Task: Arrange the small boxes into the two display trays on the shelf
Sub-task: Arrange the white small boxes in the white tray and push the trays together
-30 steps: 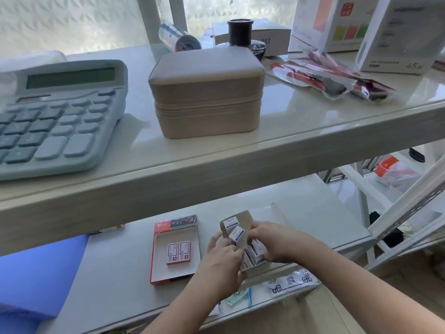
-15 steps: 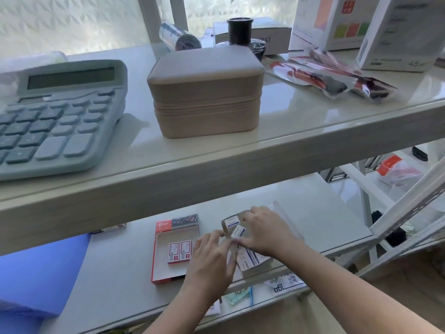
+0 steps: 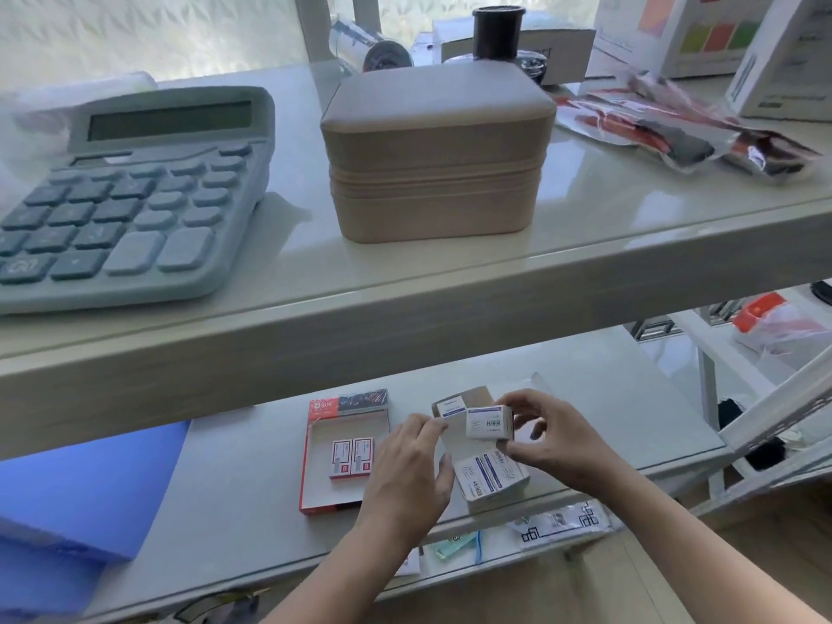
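Observation:
On the lower shelf lies a red display tray [image 3: 315, 461] with two small red-and-white boxes [image 3: 352, 458] side by side in it. To its right sits a brown cardboard tray [image 3: 479, 394] with several white-and-blue small boxes [image 3: 488, 475] lying at its near end and one [image 3: 451, 406] standing at its back. My right hand [image 3: 551, 441] holds one white-and-blue small box [image 3: 488, 423] just above this tray, pinched between thumb and fingers. My left hand [image 3: 412, 472] rests at the brown tray's left wall, fingers spread, holding nothing.
The upper shelf [image 3: 450, 308] overhangs the work area and carries a calculator [image 3: 130, 195], a beige zipped case [image 3: 436, 150], packets and cartons. A blue folder [image 3: 90, 484] lies left on the lower shelf. A white metal rack [image 3: 774, 412] stands at right.
My right hand has lifted one white-and-blue box out of the brown tray and holds it above. My left hand has shifted to the tray's left side and spread its fingers.

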Demonstrator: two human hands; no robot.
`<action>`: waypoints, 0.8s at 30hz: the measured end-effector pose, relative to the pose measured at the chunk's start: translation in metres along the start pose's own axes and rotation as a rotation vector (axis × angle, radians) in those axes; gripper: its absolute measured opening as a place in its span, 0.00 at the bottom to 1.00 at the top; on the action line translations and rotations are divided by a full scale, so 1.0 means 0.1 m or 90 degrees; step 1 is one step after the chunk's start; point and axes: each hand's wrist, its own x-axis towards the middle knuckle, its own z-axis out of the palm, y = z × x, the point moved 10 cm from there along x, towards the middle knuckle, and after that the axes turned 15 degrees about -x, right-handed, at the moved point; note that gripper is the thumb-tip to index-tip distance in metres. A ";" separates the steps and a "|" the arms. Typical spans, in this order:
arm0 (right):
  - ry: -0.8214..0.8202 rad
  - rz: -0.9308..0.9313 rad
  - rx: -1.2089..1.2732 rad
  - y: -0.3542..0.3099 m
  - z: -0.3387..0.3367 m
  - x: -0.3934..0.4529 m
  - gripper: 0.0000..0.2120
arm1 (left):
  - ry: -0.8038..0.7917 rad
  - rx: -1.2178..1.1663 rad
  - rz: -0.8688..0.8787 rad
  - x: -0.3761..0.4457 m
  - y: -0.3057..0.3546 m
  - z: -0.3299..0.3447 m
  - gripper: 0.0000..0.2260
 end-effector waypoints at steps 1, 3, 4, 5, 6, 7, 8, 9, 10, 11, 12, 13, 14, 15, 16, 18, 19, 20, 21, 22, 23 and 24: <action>0.001 0.000 0.003 0.01 0.00 -0.01 0.19 | -0.002 0.006 0.003 0.04 0.01 0.01 0.16; 0.005 0.003 0.013 0.04 0.02 -0.01 0.19 | -0.013 0.035 0.006 0.17 0.00 0.06 0.17; 0.008 0.006 0.018 0.06 0.03 -0.01 0.19 | -0.021 0.055 0.005 0.25 0.00 0.08 0.18; 0.012 0.009 0.021 0.08 0.04 -0.01 0.19 | -0.030 0.073 -0.001 0.33 -0.02 0.11 0.18; 0.018 0.014 0.024 0.09 0.04 -0.01 0.18 | -0.040 0.088 -0.011 0.40 -0.04 0.13 0.19; 0.028 0.019 0.025 0.11 0.04 -0.01 0.18 | -0.050 0.104 -0.021 0.47 -0.06 0.15 0.19; 0.038 0.022 0.024 0.12 0.03 -0.01 0.18 | -0.060 0.123 -0.028 0.52 -0.08 0.17 0.18; 0.048 0.024 0.021 0.12 0.02 -0.01 0.18 | -0.068 0.139 -0.031 0.55 -0.09 0.19 0.18; 0.057 0.026 0.019 0.13 0.02 -0.02 0.18 | -0.071 0.146 -0.027 0.56 -0.10 0.20 0.17; 0.065 0.027 0.019 0.13 0.01 -0.02 0.18 | -0.066 0.148 -0.016 0.56 -0.10 0.20 0.16; 0.076 0.029 0.020 0.13 0.00 -0.02 0.18 | -0.058 0.147 0.001 0.53 -0.08 0.19 0.15; 0.089 0.032 0.019 0.14 -0.01 -0.02 0.18 | -0.050 0.146 0.021 0.51 -0.06 0.18 0.14; 0.102 0.035 0.017 0.15 -0.02 -0.02 0.19 | -0.044 0.146 0.045 0.48 -0.03 0.17 0.13; 0.113 0.036 0.012 0.15 -0.03 -0.03 0.19 | -0.037 0.141 0.071 0.45 0.01 0.17 0.12; 0.122 0.034 0.007 0.15 -0.03 -0.03 0.19 | -0.030 0.129 0.097 0.41 0.05 0.16 0.10; 0.131 0.031 0.000 0.15 -0.02 -0.04 0.19 | -0.028 0.105 0.127 0.36 0.11 0.17 0.04; 0.132 0.031 -0.006 0.15 -0.02 -0.04 0.19 | -0.032 0.098 0.120 0.35 0.10 0.19 0.02; 0.133 0.032 -0.014 0.16 -0.01 -0.04 0.19 | -0.031 0.090 0.098 0.35 0.05 0.21 0.02; 0.133 0.033 -0.027 0.17 0.00 -0.04 0.19 | -0.024 0.081 0.063 0.36 -0.01 0.21 0.03; 0.132 0.034 -0.048 0.18 0.02 -0.04 0.18 | -0.018 0.073 0.022 0.38 -0.07 0.20 0.05; 0.135 0.032 -0.076 0.18 0.04 -0.03 0.17 | -0.020 0.068 -0.016 0.40 -0.12 0.19 0.09; 0.144 0.028 -0.109 0.17 0.05 -0.02 0.16 | -0.039 0.071 -0.045 0.44 -0.16 0.20 0.14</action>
